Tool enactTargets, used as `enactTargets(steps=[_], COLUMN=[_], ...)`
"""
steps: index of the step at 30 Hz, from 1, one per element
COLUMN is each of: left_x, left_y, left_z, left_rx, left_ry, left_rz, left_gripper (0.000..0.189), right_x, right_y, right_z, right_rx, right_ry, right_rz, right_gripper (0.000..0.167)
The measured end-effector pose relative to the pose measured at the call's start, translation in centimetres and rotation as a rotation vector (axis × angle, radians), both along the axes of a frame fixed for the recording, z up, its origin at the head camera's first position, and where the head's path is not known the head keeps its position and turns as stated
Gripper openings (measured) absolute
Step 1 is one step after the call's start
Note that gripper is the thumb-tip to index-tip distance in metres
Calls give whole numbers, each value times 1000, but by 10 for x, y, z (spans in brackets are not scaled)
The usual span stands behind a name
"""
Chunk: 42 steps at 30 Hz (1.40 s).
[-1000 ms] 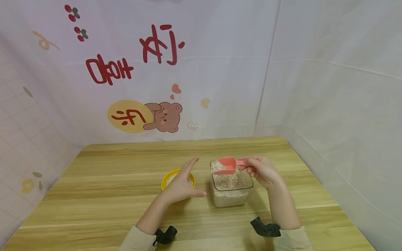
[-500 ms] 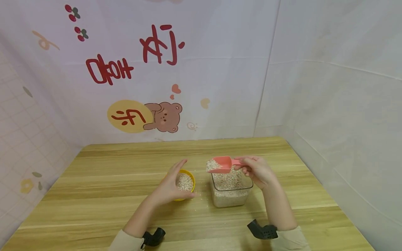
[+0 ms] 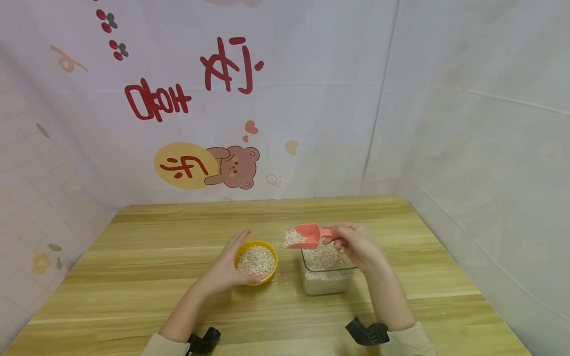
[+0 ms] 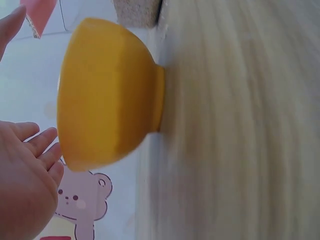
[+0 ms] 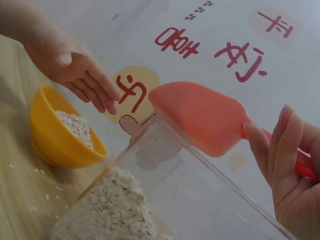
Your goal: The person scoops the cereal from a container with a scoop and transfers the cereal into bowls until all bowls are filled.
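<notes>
A yellow bowl point(image 4: 107, 95) stands on the wooden table, filled with pale oat flakes point(image 3: 256, 262). My left hand point(image 3: 224, 267) is at the bowl's left side, thumb and fingers spread apart near the rim without gripping it. By its handle, my right hand point(image 3: 358, 243) holds a pink scoop point(image 3: 309, 234), seen side-on in the right wrist view. Oats lie heaped at the scoop's front lip. Below and right of the scoop is a clear rectangular container point(image 3: 327, 284) with more oats. The scoop's front reaches past the container's left edge into the space between container and bowl.
Loose flakes are scattered on the wooden table point(image 3: 133, 277) around the bowl and container. A white printed cloth point(image 3: 320, 123) hangs behind the table and along both sides. Each wrist carries a black camera mount point(image 3: 367, 333).
The scoop has moved left with its oats, from over the container toward the bowl. My left hand has drawn back left from over the bowl to its side, baring the oats inside.
</notes>
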State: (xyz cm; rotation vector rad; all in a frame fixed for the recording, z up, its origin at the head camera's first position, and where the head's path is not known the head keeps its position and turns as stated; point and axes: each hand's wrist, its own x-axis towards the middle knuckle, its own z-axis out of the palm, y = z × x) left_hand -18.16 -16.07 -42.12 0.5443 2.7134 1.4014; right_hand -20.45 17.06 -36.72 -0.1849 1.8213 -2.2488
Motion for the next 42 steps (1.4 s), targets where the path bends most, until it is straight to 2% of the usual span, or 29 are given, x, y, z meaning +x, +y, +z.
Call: enactTargets(steps=[7,17,22,30,42], left_x=[1,0,-2,-6,-7], left_y=[-12,-22,-26,-29,-30], left_z=[-5,-11,-15,-24,-27], left_rx=[7,11,13,52,50], left_ry=[16,-25,-31,-66,-90], left_rz=[-5,-1,-21,-80,-89], left_gripper=[113,113,113,116,114], right_x=[2,-1,-4,-9,-11], right_y=[-11,-24,-31,-42,-55], right_z=[-1,-5,-5,-6,-5], right_rx=[-12,-17,33,127,217], right_ry=[8,15,0,-2,-22], right_rz=[19,36,40,22,-11], right_gripper=[33,29,34,29,22])
